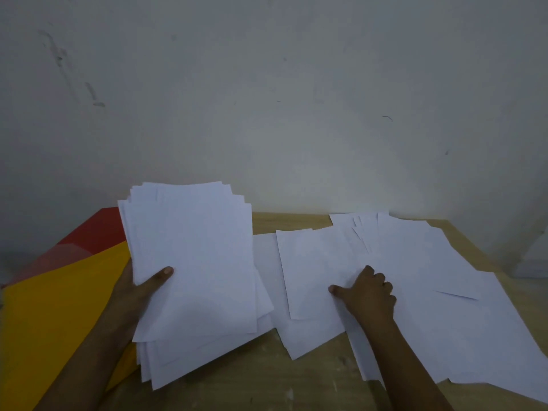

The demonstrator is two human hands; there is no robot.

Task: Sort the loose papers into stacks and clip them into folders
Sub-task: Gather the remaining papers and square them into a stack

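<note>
Paper stack (192,256) in left hand (136,292), seemingly lifted.

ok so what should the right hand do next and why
Probably slide the top loose sheet under the right hand leftward onto the held stack. The left hand grips that stack tilted up, and many sheets lie scattered.
</note>
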